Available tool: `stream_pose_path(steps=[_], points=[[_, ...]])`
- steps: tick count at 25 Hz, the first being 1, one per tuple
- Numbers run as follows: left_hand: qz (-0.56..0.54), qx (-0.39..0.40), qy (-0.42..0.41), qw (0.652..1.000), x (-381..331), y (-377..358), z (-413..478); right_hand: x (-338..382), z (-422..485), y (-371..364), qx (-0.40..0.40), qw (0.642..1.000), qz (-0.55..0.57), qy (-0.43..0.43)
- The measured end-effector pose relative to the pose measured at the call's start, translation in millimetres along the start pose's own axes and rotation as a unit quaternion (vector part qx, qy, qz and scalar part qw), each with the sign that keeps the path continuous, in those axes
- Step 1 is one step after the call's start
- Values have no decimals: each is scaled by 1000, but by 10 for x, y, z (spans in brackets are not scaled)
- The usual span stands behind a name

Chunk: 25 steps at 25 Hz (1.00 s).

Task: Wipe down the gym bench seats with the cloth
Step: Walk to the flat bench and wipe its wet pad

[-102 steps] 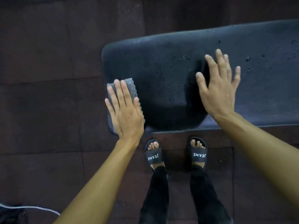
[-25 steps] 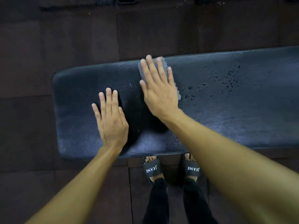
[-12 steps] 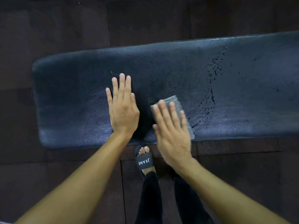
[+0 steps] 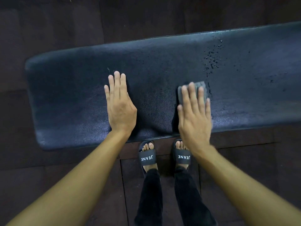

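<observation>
My right hand (image 4: 194, 118), fingers flat, presses the grey cloth (image 4: 192, 90) onto the bench seat (image 4: 162, 66) mid-frame; my left hand (image 4: 119, 105) lies flat, empty, well apart.

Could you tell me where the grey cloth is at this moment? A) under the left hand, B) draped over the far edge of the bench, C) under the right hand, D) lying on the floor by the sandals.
C: the grey cloth peeks out from beneath the flat right hand on the bench seat, while the left hand rests bare.
</observation>
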<state>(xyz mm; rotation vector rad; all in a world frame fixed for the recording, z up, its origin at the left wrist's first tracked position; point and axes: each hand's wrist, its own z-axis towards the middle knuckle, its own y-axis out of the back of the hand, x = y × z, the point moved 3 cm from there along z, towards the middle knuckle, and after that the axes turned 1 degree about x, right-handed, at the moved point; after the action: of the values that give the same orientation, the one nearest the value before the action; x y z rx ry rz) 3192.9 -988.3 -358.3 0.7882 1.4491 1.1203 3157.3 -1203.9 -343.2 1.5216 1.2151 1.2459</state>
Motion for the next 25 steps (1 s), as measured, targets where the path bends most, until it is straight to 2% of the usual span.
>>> stream_pose_path(steps=[3,6,8,10,12,14,16,20,22,25], points=[[-1,7,-3,1000,12,-17,39,404,-352,-181,2,999,-10,53],[14,12,0,1000,-24,-3,58,631,-30,-185,-22,993,16,116],[12,9,31,999,-77,14,41,501,331,-127,-30,990,16,135],[-2,14,36,999,-264,13,-4,155,637,1,-30,994,13,106],[-5,35,-13,999,-590,-44,-85,-296,749,147,-24,998,16,60],[4,65,-64,996,-957,-176,-207,-804,599,267,-21,1000,14,12],[31,82,-67,994,-1188,-318,-322,-1183,239,304,-9,1000,-2,-11],[90,79,-34,992,-1228,-433,-342,-1107,-419,136,13,997,-17,77],[86,83,-34,992,-1231,-418,-315,-820,-314,67,3,992,1,126],[76,82,-27,993,-1248,-420,-286,-485,314,57,-20,983,24,180]])
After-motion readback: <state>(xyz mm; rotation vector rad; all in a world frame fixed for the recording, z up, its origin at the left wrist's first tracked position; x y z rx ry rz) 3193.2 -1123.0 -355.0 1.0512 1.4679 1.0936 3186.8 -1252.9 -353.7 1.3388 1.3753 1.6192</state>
